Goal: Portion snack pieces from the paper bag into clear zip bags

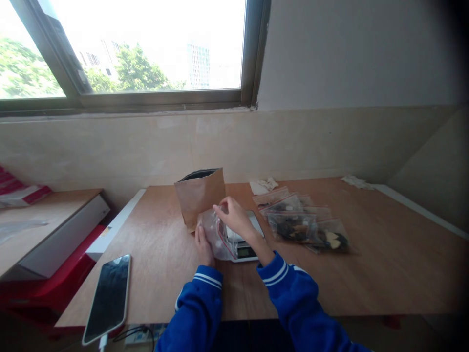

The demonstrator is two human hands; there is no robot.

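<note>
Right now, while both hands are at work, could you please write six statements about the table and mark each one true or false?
1. The paper bag stands with its mouth open. True.
2. The phone lies right of the paper bag. False: it lies to the left.
3. The left hand and right hand both touch the clear bag. True.
4. The filled bags lie apart from one another. False: they overlap in a pile.
5. A cable is plugged into the phone. True.
6. The whole scale is hidden. False: part of it shows, including its display.
</note>
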